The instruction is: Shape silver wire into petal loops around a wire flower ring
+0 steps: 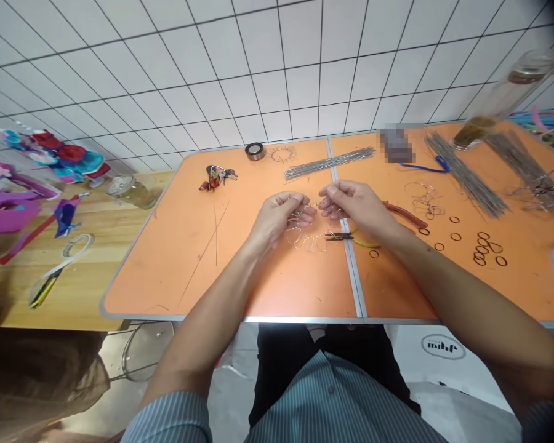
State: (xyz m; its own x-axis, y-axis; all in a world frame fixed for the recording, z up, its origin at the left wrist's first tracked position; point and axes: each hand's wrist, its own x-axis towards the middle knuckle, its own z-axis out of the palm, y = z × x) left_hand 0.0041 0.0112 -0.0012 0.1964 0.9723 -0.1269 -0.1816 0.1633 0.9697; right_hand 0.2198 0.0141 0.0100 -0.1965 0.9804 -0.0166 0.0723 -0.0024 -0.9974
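Both hands hold a thin wire ring [308, 239] with several looped petals, above the orange table. My left hand [277, 216] is closed, its thumb and index finger pinching the wire at the ring's upper left. Facing it, my right hand [351, 202] pinches the upper right side of the same piece; its fingertips are close to those of the left. Pliers with dark jaws [339, 236] and a yellow handle lie just below my right hand. Beside my right wrist is a curved red handle [407, 215], partly hidden by the forearm.
On the orange table [166, 258] lie a tape roll [255, 151], another wire ring [281, 154], keys [218, 176], wire bundles [330, 162] and small dark rings [480, 255]. A tilted glass bottle [503, 101] stands back right. Left, a wooden table holds scissors [50, 286] and a jar [132, 191].
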